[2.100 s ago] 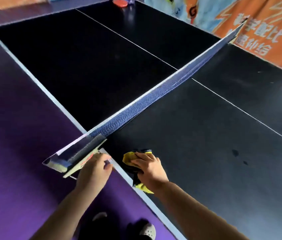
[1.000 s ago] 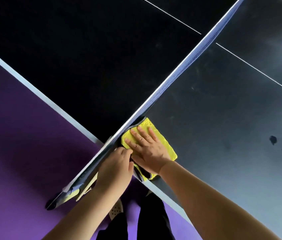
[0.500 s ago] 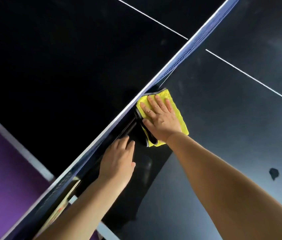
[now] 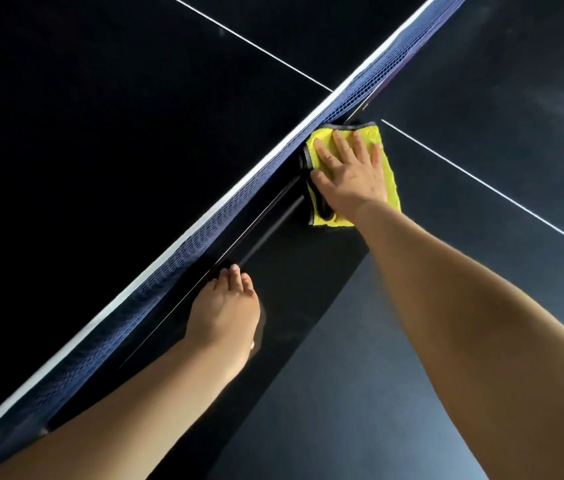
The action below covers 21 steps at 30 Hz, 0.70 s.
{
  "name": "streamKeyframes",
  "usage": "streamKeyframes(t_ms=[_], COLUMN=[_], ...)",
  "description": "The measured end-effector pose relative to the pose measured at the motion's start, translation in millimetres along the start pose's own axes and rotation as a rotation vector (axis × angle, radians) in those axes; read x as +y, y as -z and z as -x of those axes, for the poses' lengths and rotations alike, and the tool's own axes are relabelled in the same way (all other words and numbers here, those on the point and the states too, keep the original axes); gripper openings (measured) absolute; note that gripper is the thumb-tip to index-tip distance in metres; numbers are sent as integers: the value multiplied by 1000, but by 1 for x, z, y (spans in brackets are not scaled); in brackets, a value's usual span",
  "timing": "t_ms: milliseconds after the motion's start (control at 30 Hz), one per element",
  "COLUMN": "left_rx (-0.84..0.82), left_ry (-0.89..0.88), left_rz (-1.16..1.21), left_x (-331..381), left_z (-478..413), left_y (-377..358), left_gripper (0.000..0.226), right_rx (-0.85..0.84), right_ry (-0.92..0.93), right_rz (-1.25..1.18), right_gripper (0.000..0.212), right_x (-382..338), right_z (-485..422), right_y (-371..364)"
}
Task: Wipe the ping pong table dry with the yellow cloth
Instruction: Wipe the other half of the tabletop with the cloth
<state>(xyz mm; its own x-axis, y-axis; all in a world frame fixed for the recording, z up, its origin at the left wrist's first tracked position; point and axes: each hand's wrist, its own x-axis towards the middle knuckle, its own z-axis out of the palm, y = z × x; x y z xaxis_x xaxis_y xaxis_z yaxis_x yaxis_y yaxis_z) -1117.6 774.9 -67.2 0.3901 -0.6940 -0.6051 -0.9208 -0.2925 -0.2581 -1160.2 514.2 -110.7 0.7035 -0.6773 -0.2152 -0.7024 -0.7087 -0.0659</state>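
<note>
While the right hand (image 4: 351,174) presses flat on the cloth (image 4: 391,188), fingers straight and a little spread, the cloth lies on the dark surface (image 4: 308,410) hard against the foot of the net (image 4: 201,244), just beside where the white centre line (image 4: 481,181) meets it. The left hand (image 4: 225,313) rests on the surface beside the net, nearer the person, fingers straight and together, holding nothing.

left hand (image 4: 225,306) and right hand (image 4: 353,174) bare, short nails (image 4: 235,269), 2 bare arms (image 4: 464,323).
</note>
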Motion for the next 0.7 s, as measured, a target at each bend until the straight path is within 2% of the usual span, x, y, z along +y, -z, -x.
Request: streamKeyframes(t_ms=[100, 233, 367, 533, 700], left_rx=[-39, -92, -93, -64, -38], left_ry=[-4, 6, 11, 16, 11], left_rz=[-51, -85, -61, -17, 18], left_x=[5, 5, 3, 1, -1], left_z=[-9, -14, -13, -9, -4], left_y=[4, 10, 13, 9, 10], left_gripper=[71, 88, 89, 91, 92], right_rx=[-9, -12, -34, -42, -43], right_ry=[-46, -135, -218, -285, -262], right_rz=[-31, -60, -109, -118, -97], right_gripper=[58, 61, 61, 59, 58], right_x=[27, 70, 96, 82, 50], right_z=[-21, -29, -11, 25, 73], right_y=[9, 18, 17, 5, -7])
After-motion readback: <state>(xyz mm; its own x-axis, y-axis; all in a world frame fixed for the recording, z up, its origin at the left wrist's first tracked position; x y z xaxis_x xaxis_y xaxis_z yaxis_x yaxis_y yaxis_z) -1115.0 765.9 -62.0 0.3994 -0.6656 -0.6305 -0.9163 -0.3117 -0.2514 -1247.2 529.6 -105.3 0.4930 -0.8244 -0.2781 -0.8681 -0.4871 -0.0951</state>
